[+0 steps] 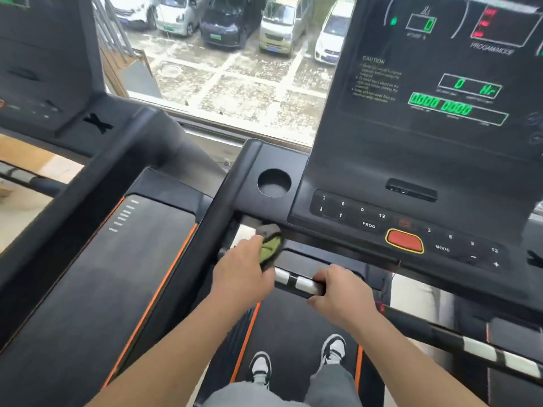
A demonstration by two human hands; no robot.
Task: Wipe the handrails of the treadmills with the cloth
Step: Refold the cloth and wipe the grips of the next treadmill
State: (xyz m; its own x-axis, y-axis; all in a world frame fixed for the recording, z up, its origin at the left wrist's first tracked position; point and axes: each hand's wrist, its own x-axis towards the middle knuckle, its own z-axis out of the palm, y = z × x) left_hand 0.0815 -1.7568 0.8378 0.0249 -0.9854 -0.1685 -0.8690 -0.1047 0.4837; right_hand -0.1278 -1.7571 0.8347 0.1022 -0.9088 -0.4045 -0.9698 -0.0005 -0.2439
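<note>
The green-and-grey cloth (pixel 269 245) is bunched against the left end of the front handrail (pixel 289 279), just below the cup holder (pixel 273 183), held in the curled fingers of the left hand (pixel 241 270). Below and right of the cup holder, the right hand (pixel 342 292) grips the same handrail, fingers wrapped close together over it.

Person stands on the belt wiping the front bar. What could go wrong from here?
1. The display shows lit digits, so the machine seems powered; the cloth in the left hand works close to the buttons, and a stray press might start the belt under both shoes.
2. The right hand grips the bar, so that stretch may go unwiped.
</note>
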